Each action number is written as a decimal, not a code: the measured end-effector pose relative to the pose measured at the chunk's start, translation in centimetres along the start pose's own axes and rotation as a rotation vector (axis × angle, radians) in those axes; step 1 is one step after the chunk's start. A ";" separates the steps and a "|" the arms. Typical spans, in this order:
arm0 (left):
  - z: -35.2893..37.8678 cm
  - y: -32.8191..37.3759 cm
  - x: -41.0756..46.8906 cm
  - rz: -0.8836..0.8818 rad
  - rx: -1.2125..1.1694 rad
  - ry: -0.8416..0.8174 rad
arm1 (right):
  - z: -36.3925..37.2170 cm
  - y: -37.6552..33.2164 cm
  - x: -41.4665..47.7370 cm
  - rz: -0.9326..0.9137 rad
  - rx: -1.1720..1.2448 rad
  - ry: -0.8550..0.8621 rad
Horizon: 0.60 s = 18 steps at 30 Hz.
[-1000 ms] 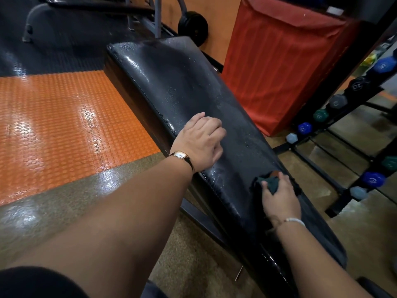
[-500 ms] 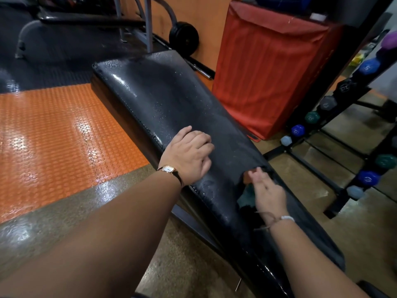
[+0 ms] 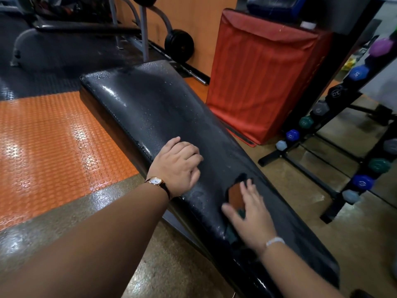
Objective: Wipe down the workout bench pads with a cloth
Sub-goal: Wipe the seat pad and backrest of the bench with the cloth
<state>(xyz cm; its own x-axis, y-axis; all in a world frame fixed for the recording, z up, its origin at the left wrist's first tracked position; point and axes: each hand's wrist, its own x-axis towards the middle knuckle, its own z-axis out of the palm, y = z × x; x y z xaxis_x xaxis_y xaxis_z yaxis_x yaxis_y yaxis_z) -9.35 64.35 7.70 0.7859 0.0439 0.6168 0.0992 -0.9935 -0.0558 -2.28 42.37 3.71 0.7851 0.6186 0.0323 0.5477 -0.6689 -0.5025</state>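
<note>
1. The small cloth, orange-brown on one face and dark green beneath, is lying on the near half of the long black padded vinyl bench pad, which is beaded with droplets along its length.
2. The right hand is pressing the cloth flat, fingers spread and open over it rather than closed around it; only part of the cloth is showing past the fingers.
3. The left hand is resting on the pad's left edge with fingers loosely curled, holding nothing and seemingly bracing.
4. To wipe well, I would be keeping the palm flat, overlapping long strokes toward the wet far end, and refolding the cloth when it is getting soaked.
5. The cloth's full size is being hidden under the hand, and its fabric is hard to judge.
6. The pad's nearest end is being cut off by the lower edge, and the bench frame underneath is barely showing.
</note>
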 end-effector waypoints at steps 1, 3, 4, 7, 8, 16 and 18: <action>0.1 -0.1 0.0 0.004 -0.005 0.006 | 0.2 0.3 -1.3 -0.053 -0.066 -0.017; 0.2 -0.2 0.0 0.010 -0.011 0.016 | -0.3 2.4 -1.6 -0.015 -0.143 -0.027; 0.3 -0.2 0.0 0.012 -0.009 0.021 | -0.7 3.7 -0.7 0.081 -0.126 -0.008; 0.3 -0.2 0.1 0.011 -0.011 0.036 | -2.7 5.4 4.4 0.478 0.042 0.025; 0.4 -0.2 0.1 0.010 -0.016 0.038 | -2.9 5.1 6.0 0.527 0.073 0.030; 0.4 -0.1 0.1 0.020 -0.025 0.066 | -1.2 3.7 3.1 0.097 0.072 0.143; 0.4 -0.2 0.0 0.024 -0.023 0.067 | -1.9 5.7 4.7 0.292 0.101 0.116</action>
<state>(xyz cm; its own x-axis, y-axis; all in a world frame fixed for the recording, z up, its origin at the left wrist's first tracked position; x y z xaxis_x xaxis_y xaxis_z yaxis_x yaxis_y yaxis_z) -9.08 64.56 7.37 0.7453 0.0133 0.6666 0.0656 -0.9964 -0.0535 5.13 40.67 2.63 0.9356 0.3517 -0.0303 0.2679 -0.7633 -0.5880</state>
